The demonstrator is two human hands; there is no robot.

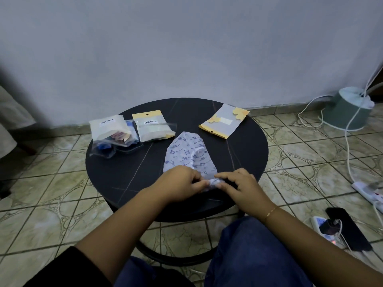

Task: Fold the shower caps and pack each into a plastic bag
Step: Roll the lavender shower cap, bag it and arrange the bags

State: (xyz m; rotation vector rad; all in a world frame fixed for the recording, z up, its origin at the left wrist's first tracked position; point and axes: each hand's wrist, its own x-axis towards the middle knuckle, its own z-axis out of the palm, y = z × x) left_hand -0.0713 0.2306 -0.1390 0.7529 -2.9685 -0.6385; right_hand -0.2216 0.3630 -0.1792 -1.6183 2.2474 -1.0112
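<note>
A white shower cap (188, 152) printed with blue music notes lies flattened on the round black table (124, 175), its rounded end pointing away from me. My left hand (182, 182) and my right hand (238, 186) both pinch its near edge, which is bunched into a small roll between the fingertips. An empty plastic bag (224, 121) with a yellow flower header lies at the table's far right. Packed bags (153, 126) lie at the far left.
A heap of filled bags (112, 135) occupies the table's back left. On the tiled floor to the right sit a power strip (371, 193), a black phone (348, 228) on a charger, white cables and an upturned green bucket (348, 110). A wall stands behind.
</note>
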